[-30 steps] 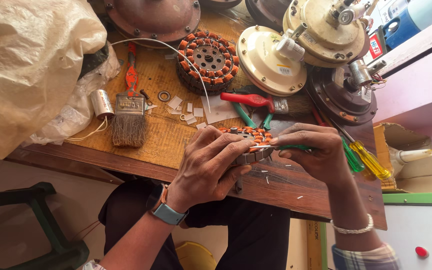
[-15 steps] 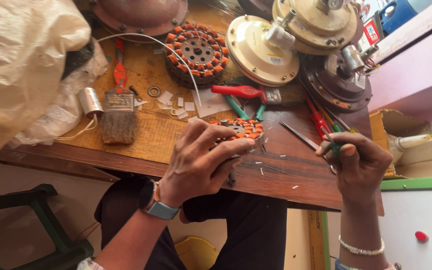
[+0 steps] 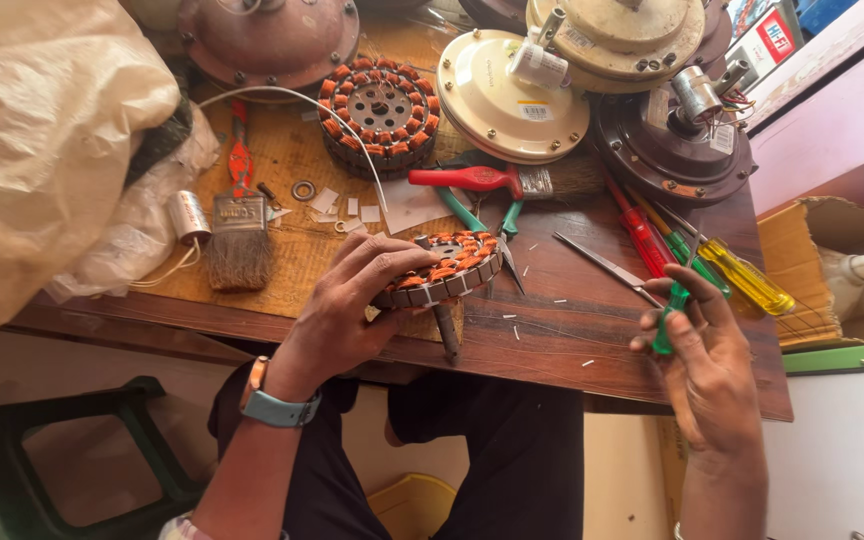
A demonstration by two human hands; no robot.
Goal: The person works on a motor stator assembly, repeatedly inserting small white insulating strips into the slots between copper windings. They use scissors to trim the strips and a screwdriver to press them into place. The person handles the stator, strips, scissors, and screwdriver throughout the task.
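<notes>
Copper-wound round stator core [image 3: 442, 268] sits tilted at the wooden worktop's [image 3: 552, 320] front, clamped by the left hand [image 3: 347, 310]; the right hand [image 3: 707, 365] pinches a green-handled screwdriver [image 3: 667, 320]. A loosened grip could tip it off the edge.

Red-white label [image 3: 775, 33] top right; white sticker [image 3: 534, 110] on cream motor cover [image 3: 507, 100].

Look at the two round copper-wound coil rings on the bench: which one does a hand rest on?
The nearer ring, at the bench's front edge: the left hand lies on it. The other ring sits untouched farther back.
</notes>
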